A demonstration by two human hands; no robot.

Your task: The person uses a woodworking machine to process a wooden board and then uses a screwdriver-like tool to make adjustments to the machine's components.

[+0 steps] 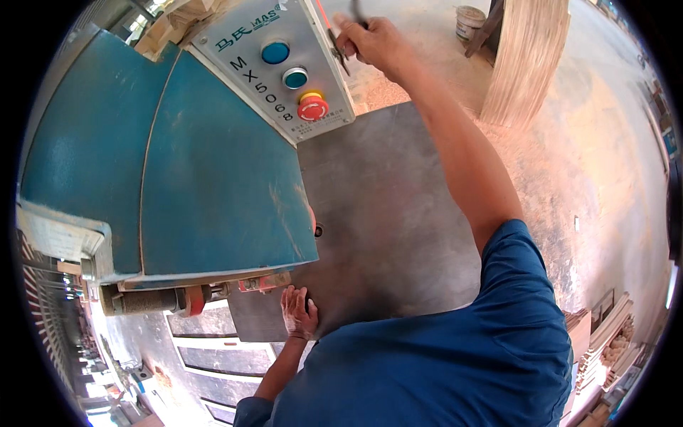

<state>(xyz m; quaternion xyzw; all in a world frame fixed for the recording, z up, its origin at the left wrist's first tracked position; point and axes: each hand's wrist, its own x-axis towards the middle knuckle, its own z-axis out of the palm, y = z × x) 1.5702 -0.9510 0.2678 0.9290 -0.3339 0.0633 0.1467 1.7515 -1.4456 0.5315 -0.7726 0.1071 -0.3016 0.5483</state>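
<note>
My right hand point(373, 46) reaches far forward past the corner of a machine's silver control panel point(249, 82). Its fingers are curled, and a dark curved piece point(358, 10) shows at them; what exactly they grip is unclear. A thin dark metal part point(337, 51) stands beside the fingertips, at the panel's edge. On the near left side of the grey metal worktable point(388, 185) rests my left hand point(299, 313), fingers stretched out and flat, just below a small red block point(265, 282) under the machine's blue housing point(220, 178).
Two blue-green buttons point(275, 52) and a red stop knob point(312, 107) sit on the panel. A cylindrical part point(146, 299) juts out below the housing. Beyond the table are a curved wooden sheet point(526, 60), a bucket point(469, 23) and sawdust. Stacked wood point(608, 341) lies right.
</note>
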